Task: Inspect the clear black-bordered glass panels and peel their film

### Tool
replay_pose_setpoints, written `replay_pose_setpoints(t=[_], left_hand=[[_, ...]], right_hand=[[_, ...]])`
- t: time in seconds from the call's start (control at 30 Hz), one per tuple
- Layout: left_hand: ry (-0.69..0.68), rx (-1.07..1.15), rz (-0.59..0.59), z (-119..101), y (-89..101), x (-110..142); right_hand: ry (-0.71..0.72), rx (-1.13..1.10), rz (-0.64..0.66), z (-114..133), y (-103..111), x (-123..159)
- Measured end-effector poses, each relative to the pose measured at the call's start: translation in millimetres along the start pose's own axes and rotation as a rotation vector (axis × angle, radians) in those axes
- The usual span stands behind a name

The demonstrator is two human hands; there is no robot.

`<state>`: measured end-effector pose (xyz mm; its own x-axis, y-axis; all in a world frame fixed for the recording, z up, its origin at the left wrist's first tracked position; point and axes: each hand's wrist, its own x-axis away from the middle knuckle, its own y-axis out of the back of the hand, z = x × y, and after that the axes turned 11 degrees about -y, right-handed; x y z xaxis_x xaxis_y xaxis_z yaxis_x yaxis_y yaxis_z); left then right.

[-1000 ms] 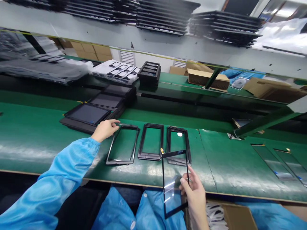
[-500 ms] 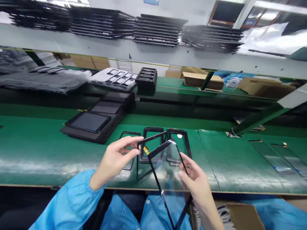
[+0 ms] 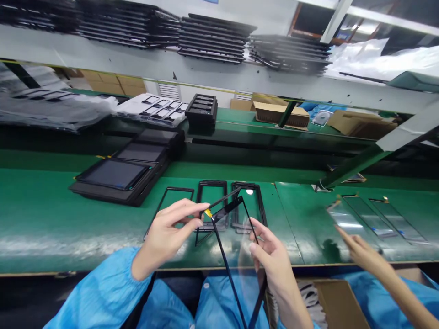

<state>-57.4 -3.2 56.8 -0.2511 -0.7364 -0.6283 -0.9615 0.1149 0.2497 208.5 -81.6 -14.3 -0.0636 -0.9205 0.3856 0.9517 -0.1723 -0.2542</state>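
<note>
- Above the black frames, the left hand pinches narrowly by a yellow tab and the right hand curls around a glass panel.
- A slipped grip could drop the glass onto the frames, chipping it.
- A co-worker's hand beside the frames could bump it.

Green workbench, black tablet frames, glass panels

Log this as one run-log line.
left hand: pinching glass panel by yellow tab | right hand: holding glass panel | beside: black frames
</note>
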Motion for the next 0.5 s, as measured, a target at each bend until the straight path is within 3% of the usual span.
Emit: replay_pose_setpoints(t=[0.1, 0.37, 0.5], left_hand=[[0.076, 0.066, -0.024, -0.6, -4.2, 1.3], [0.469, 0.460, -0.137, 8.6, -19.1, 8.1], [0.531, 0.517, -0.169, 16.5, -24.1, 15.1]], right_hand=[[0.047, -0.012, -0.039, -2.8, -4.6, -0.2], [0.182, 0.017, -0.201, -24.0, -16.3, 6.7], [0.166, 0.056, -0.225, -29.9, -17.9, 6.4]])
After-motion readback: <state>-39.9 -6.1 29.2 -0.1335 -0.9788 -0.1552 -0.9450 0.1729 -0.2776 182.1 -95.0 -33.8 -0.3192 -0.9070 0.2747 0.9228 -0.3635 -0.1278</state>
